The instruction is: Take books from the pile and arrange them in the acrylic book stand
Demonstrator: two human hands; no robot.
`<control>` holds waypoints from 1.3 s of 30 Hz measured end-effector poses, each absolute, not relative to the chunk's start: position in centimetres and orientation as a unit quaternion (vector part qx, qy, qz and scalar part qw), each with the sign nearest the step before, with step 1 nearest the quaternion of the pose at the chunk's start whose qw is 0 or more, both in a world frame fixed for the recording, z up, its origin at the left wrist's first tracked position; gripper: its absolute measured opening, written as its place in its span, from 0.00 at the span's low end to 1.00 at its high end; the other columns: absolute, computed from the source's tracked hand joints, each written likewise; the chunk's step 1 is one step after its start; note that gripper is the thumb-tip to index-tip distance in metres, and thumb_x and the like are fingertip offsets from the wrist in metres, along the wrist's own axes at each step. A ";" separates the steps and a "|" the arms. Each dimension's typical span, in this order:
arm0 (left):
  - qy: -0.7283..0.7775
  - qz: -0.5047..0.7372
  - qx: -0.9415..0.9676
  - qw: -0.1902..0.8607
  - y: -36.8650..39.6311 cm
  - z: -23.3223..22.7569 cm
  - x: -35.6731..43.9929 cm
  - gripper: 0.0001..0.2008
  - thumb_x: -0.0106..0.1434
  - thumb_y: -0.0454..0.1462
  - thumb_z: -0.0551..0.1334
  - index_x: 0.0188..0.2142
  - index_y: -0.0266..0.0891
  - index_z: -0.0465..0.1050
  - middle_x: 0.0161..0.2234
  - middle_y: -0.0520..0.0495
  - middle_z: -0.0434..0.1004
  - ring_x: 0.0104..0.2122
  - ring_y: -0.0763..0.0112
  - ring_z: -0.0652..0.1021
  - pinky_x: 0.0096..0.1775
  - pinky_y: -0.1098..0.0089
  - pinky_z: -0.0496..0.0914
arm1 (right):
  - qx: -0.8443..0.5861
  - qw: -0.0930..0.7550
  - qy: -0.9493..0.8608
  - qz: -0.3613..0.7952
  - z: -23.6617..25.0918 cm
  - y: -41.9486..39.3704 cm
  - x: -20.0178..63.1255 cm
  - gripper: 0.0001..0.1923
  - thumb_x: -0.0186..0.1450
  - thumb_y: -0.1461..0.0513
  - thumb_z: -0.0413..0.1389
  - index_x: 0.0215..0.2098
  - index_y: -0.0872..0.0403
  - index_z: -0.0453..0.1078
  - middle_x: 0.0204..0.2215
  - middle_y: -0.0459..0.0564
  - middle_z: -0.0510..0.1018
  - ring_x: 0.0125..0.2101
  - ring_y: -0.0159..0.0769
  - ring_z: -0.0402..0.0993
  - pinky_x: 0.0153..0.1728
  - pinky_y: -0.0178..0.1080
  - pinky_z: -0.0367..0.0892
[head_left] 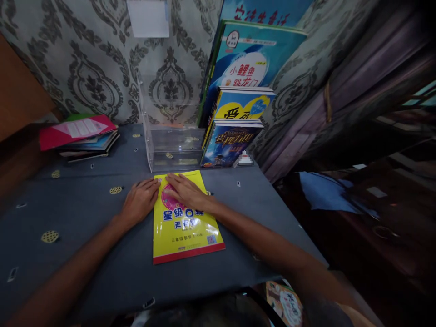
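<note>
Yellow workbook (185, 227) lay flat on the grey tablecloth (85, 213) at the frame's centre, just below a clear plastic holder (172, 145). Left hand (139, 201) rested open, palm down, at its upper left edge; right hand (185, 190) lay flat and spread on its cover, gripping nothing. Upright books (235, 122) leaned at the upper centre.
</note>
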State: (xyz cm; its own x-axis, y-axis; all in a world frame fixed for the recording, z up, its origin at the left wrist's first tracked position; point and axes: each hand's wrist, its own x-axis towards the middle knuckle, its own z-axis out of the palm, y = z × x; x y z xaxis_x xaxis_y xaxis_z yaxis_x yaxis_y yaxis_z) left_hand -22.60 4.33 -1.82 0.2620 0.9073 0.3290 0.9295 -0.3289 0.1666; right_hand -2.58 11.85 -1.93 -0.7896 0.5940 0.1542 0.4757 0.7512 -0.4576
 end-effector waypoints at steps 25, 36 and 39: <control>-0.492 -0.166 -0.855 0.005 8.6 -1.3 -17.7 0.20 0.73 0.40 0.50 0.56 0.37 0.74 0.57 0.37 0.76 0.56 0.54 0.76 0.56 0.52 0.70 | -0.351 0.364 -0.676 0.537 -3.1 17.0 6.2 0.42 0.67 0.34 0.46 0.60 0.56 0.71 0.57 0.59 0.78 0.59 0.48 0.73 0.66 0.52 0.60; -0.396 -0.159 -0.904 -0.023 11.2 -1.6 -13.7 0.20 0.72 0.36 0.50 0.59 0.37 0.71 0.59 0.38 0.74 0.59 0.56 0.73 0.57 0.52 0.67 | -0.350 0.354 -0.710 0.499 -3.0 17.0 6.2 0.35 0.73 0.41 0.43 0.61 0.57 0.69 0.58 0.59 0.76 0.59 0.43 0.73 0.65 0.48 0.62; -0.368 -0.153 -0.916 -0.048 10.7 -1.3 -13.7 0.21 0.71 0.34 0.50 0.60 0.39 0.71 0.60 0.40 0.74 0.61 0.58 0.71 0.60 0.51 0.64 | -0.348 0.351 -0.734 0.466 -2.8 16.8 6.3 0.33 0.74 0.42 0.42 0.60 0.57 0.70 0.58 0.58 0.77 0.60 0.43 0.72 0.65 0.49 0.62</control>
State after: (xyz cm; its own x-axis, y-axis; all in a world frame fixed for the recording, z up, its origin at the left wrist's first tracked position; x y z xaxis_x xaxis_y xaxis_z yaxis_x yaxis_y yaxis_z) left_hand -13.67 10.69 -1.28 0.6818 0.6894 0.2445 0.6604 -0.7239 0.1996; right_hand 6.31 16.77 -2.78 -0.5122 0.8375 0.1903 0.1837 0.3233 -0.9283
